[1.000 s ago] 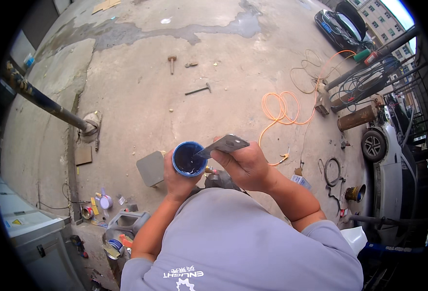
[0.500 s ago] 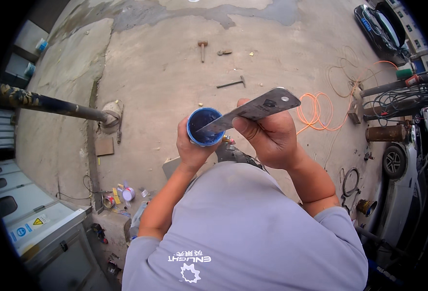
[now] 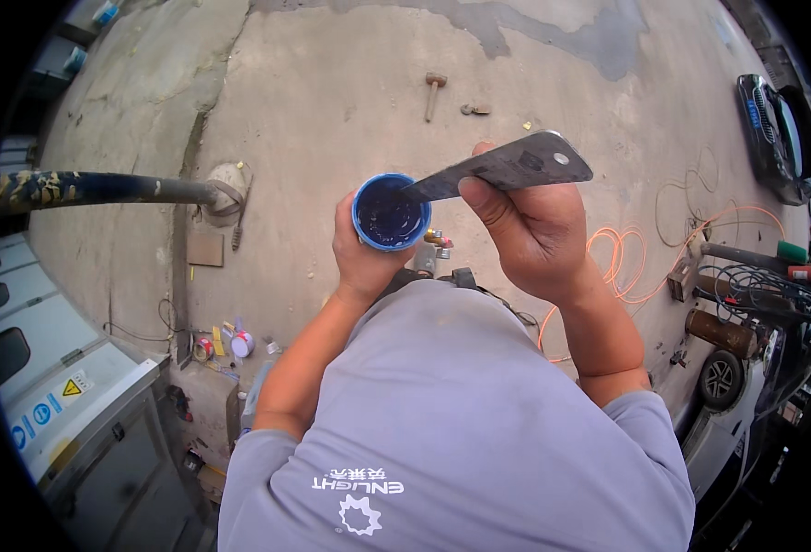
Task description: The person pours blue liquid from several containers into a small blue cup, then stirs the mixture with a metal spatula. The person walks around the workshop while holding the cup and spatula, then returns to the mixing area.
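Concrete floor (image 3: 304, 110): a mallet (image 3: 433, 90) is lying beyond the blue can (image 3: 389, 247).
Yard: a post (image 3: 102, 189) is standing left of the can, a black car (image 3: 766, 138) right.
Left hand (image 3: 369, 272): wrapping around the can.
Right hand (image 3: 542, 237): pinching a metal scraper (image 3: 511, 166), its tip reaching the can's mouth.

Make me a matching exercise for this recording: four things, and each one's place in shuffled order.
1. blue-rimmed tub
2. metal scraper
3. hammer
4. orange hose

A. looped on the ground at right
B. pinched in the right hand
C. lying on the ground beyond the tub
D. gripped by the left hand

Pairs: 1-D, 2-B, 3-C, 4-A
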`<state>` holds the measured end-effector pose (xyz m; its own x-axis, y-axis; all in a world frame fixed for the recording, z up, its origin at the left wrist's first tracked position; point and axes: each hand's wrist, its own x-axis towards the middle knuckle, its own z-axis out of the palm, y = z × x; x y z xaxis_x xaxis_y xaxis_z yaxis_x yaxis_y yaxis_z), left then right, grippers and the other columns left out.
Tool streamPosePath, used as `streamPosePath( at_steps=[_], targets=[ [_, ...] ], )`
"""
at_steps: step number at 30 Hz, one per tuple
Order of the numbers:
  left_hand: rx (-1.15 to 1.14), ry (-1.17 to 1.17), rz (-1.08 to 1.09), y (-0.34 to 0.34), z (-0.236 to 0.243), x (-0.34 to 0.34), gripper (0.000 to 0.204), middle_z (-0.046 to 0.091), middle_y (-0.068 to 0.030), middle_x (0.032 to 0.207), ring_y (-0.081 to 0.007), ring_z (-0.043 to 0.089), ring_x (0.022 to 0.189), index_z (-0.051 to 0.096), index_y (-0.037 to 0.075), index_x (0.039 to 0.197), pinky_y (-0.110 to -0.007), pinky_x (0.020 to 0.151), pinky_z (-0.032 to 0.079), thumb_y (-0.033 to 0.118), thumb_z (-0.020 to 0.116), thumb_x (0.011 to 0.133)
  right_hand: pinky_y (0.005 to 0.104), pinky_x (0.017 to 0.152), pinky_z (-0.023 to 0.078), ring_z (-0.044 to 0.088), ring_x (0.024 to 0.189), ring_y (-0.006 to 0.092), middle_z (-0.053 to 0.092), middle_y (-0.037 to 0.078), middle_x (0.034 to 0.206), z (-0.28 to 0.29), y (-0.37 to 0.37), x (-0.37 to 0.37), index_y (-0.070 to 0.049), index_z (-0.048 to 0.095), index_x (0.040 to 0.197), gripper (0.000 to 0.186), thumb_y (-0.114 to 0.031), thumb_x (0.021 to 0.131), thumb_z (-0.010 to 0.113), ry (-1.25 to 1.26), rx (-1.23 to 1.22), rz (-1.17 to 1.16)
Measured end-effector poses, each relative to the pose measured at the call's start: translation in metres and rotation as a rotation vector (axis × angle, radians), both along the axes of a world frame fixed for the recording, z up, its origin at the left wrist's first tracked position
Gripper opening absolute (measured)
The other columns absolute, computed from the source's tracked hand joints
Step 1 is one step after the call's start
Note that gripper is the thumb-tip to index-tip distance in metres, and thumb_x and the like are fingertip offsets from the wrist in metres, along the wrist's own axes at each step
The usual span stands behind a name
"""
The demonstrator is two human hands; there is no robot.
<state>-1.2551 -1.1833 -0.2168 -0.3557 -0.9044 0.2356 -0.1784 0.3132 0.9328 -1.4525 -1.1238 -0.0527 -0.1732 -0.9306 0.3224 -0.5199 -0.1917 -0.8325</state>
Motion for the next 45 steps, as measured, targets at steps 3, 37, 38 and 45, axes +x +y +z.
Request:
streamPosePath(
  at_steps=[3, 37, 38, 45],
  targets=[
    [0.009, -0.028, -0.007, -0.058, -0.004, -0.015, 0.087, 0.067, -0.0099, 0.124, -0.0242, 0.069, 0.112, 0.047, 0.008, 0.138, -0.037, 0.097, 0.055, 0.012, 0.098, 0.067, 0.0398, 0.059, 0.046, 0.059, 0.065, 0.0344, 0.065, 0.016, 0.078, 0.001, -0.053, -0.001, -0.002, 0.069, 0.102, 0.009, -0.011, 0.101, 0.067, 0.041, -0.029, 0.069],
    [-0.082, -0.078, -0.1, -0.696, -0.001, -0.217, 0.092, 0.066, -0.0106, 0.124, -0.0256, 0.067, 0.113, 0.05, 0.007, 0.137, -0.039, 0.097, 0.053, 0.016, 0.101, 0.061, 0.041, 0.06, 0.048, 0.062, 0.066, 0.0344, 0.064, 0.016, 0.075, -0.009, -0.672, -0.212, -0.004, 0.065, 0.099, 0.014, -0.016, 0.105, 0.064, -0.054, -0.082, 0.067],
    [-0.092, -0.086, -0.102, -0.708, -0.002, -0.224, 0.092, 0.066, -0.0111, 0.123, -0.0271, 0.067, 0.112, 0.049, 0.007, 0.138, -0.04, 0.096, 0.054, 0.015, 0.1, 0.061, 0.0416, 0.06, 0.048, 0.062, 0.066, 0.0343, 0.064, 0.015, 0.075, -0.005, -0.684, -0.219, -0.004, 0.064, 0.1, 0.013, -0.016, 0.105, 0.064, -0.094, -0.147, 0.05],
    [-0.074, 0.013, -0.245, -0.789, -0.005, -0.299, 0.089, 0.064, -0.0113, 0.123, -0.027, 0.067, 0.11, 0.05, 0.005, 0.137, -0.039, 0.095, 0.054, 0.01, 0.097, 0.061, 0.0436, 0.065, 0.051, 0.064, 0.073, 0.0399, 0.068, 0.017, 0.083, 0.006, -0.729, -0.262, -0.005, 0.067, 0.11, 0.017, -0.02, 0.106, 0.062, -0.055, 0.008, -0.113]
  ],
)
